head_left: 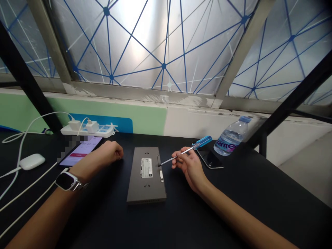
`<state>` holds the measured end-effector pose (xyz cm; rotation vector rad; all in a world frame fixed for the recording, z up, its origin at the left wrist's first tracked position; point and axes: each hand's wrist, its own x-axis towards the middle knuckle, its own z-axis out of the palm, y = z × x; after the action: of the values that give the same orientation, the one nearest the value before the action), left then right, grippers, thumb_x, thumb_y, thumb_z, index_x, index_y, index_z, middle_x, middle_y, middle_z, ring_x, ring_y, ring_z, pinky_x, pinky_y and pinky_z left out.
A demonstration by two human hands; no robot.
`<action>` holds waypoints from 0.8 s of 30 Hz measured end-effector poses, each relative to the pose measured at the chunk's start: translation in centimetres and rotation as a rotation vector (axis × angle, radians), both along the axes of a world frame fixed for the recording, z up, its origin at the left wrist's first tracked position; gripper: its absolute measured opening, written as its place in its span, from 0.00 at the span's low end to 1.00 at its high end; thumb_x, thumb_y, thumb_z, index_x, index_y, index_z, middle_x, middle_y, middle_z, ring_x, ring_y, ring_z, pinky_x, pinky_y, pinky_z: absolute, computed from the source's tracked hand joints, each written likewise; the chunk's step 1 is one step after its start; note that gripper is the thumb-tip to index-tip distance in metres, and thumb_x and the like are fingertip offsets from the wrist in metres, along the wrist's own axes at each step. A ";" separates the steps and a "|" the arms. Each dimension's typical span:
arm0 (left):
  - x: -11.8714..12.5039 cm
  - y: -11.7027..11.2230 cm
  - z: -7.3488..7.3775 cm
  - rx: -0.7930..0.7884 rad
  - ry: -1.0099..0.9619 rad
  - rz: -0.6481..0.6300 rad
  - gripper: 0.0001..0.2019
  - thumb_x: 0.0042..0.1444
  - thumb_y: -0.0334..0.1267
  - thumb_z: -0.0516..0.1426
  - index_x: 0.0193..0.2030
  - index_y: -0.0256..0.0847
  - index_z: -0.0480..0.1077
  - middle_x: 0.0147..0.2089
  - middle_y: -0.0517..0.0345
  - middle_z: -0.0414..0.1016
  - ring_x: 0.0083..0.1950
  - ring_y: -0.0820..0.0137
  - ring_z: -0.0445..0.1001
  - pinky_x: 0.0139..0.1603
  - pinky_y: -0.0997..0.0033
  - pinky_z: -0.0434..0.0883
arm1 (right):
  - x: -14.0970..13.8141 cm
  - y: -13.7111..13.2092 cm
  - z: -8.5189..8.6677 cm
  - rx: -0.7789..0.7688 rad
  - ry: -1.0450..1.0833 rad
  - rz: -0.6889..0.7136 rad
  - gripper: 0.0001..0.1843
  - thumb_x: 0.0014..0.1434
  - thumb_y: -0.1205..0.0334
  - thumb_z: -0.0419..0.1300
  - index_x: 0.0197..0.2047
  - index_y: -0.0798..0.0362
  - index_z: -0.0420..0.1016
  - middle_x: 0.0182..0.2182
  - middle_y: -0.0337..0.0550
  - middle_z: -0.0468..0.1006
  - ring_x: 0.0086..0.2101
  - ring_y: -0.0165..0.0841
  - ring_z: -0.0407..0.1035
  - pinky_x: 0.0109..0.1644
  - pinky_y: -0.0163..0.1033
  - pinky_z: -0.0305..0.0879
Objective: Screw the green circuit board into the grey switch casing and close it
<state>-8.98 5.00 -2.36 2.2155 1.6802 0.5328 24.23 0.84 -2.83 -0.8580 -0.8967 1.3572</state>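
A flat grey metal box (137, 186) with a white label lies on the black table between my hands. My right hand (190, 166) grips a screwdriver (184, 151) by its metal shaft. The blue clear handle points up and away to the right, and the dark tip meets the box near its right edge, just above a small silvery strip (161, 175). To the left of the box, my left hand (112, 152) rests low at the table with its fingers curled together. Whatever those fingertips hold, if anything, is too small to name.
Left of my wrist lie a lit phone (83, 152), a white power strip (105, 130) with plugs, white cables and a white oval device (32, 161). A dark phone (211, 159) and a water bottle (231, 136) are at the right, near a black metal post (263, 145).
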 end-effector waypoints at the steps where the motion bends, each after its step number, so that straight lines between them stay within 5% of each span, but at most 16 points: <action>1: 0.0 0.0 0.2 -0.015 0.022 -0.003 0.07 0.47 0.37 0.57 0.26 0.45 0.79 0.26 0.57 0.80 0.27 0.67 0.76 0.30 0.71 0.69 | 0.0 0.0 0.0 -0.001 -0.001 0.002 0.23 0.50 0.61 0.72 0.39 0.48 0.60 0.29 0.37 0.80 0.26 0.33 0.72 0.30 0.40 0.70; 5: 1.3 -0.1 1.5 -0.020 0.086 -0.068 0.10 0.54 0.40 0.57 0.33 0.43 0.81 0.37 0.52 0.83 0.37 0.62 0.80 0.40 0.67 0.73 | 0.3 0.2 0.2 0.000 -0.019 0.013 0.22 0.51 0.61 0.71 0.40 0.48 0.60 0.29 0.38 0.80 0.25 0.33 0.73 0.30 0.39 0.70; 7: 3.0 -0.6 1.5 0.078 0.040 -0.096 0.17 0.61 0.45 0.54 0.46 0.40 0.80 0.50 0.46 0.82 0.51 0.57 0.79 0.55 0.59 0.73 | 0.6 0.4 0.4 0.000 -0.053 0.030 0.22 0.52 0.59 0.71 0.40 0.49 0.61 0.29 0.38 0.81 0.25 0.34 0.75 0.30 0.40 0.71; 10: 6.2 -1.6 0.2 0.133 -0.067 -0.126 0.26 0.68 0.48 0.47 0.65 0.36 0.67 0.69 0.39 0.66 0.69 0.54 0.66 0.69 0.51 0.63 | 1.2 0.9 0.9 -0.002 -0.135 0.091 0.21 0.53 0.55 0.70 0.41 0.49 0.62 0.28 0.39 0.81 0.24 0.36 0.77 0.29 0.40 0.72; 13: 9.1 -2.4 -1.7 0.099 -0.113 -0.165 0.26 0.70 0.47 0.45 0.70 0.37 0.59 0.75 0.40 0.58 0.77 0.53 0.51 0.74 0.46 0.54 | 2.0 1.3 1.6 -0.005 -0.238 0.154 0.22 0.53 0.50 0.70 0.41 0.50 0.64 0.26 0.41 0.81 0.22 0.36 0.77 0.26 0.40 0.73; 18: 11.4 -2.8 -2.8 0.091 -0.234 -0.119 0.23 0.72 0.46 0.42 0.69 0.40 0.58 0.76 0.43 0.53 0.78 0.56 0.49 0.74 0.48 0.56 | 3.4 1.8 2.6 -0.064 -0.575 0.216 0.21 0.55 0.45 0.68 0.38 0.49 0.64 0.18 0.36 0.75 0.13 0.35 0.69 0.15 0.35 0.61; 21: 11.7 -3.3 -1.9 0.145 -0.256 -0.049 0.22 0.72 0.47 0.43 0.67 0.41 0.59 0.73 0.42 0.55 0.75 0.54 0.56 0.69 0.49 0.63 | 4.1 1.9 2.5 -0.036 -0.942 0.180 0.13 0.59 0.52 0.63 0.33 0.49 0.65 0.13 0.30 0.66 0.12 0.29 0.59 0.16 0.33 0.48; 24: 11.6 -3.9 -0.4 0.234 -0.189 0.035 0.21 0.71 0.46 0.44 0.63 0.39 0.62 0.64 0.39 0.65 0.65 0.53 0.68 0.58 0.52 0.71 | 4.6 2.0 1.8 0.038 -1.341 0.114 0.09 0.59 0.61 0.61 0.30 0.50 0.66 0.17 0.35 0.68 0.18 0.30 0.61 0.23 0.35 0.49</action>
<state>2.61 1.10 -2.79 2.2111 1.6325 0.9607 28.81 2.80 -1.04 -1.7348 -1.9737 0.7055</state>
